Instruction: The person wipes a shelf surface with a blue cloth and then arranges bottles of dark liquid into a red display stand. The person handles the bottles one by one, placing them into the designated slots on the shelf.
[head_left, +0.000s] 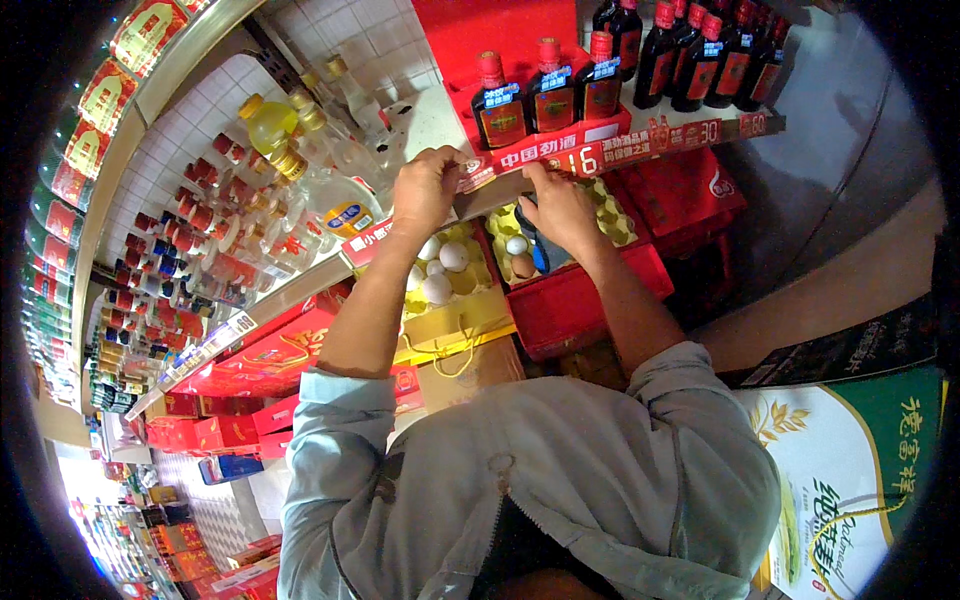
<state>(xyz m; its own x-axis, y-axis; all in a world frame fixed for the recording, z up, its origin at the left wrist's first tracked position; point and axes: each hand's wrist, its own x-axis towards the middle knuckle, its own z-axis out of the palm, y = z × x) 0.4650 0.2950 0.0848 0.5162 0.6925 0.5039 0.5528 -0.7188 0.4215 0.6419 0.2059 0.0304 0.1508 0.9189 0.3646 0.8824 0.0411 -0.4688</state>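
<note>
Both my hands are at the front edge of a shelf, on a red printed label strip (630, 149) that bears writing and price figures. At the strip's left end, my left hand (426, 191) has thumb and fingers closed on it. My right hand (562, 210) is farther right, its fingertips touching the strip's lower edge; whether they grip it is unclear. Just behind the strip, dark red-capped liquor bottles (553, 94) stand in an open red display box (495, 22). Below my right hand, a dark grey-and-blue item (546, 251) lies on a yellow egg tray (611, 217).
Pale eggs (453, 256) sit in another tray below my left forearm. Red boxes (585, 304) support the right tray. Clear liquor bottles (341, 199) crowd the shelf at left. More dark bottles (705, 67) stand at right. A white-and-green oatmeal package (832, 450) is by my right side.
</note>
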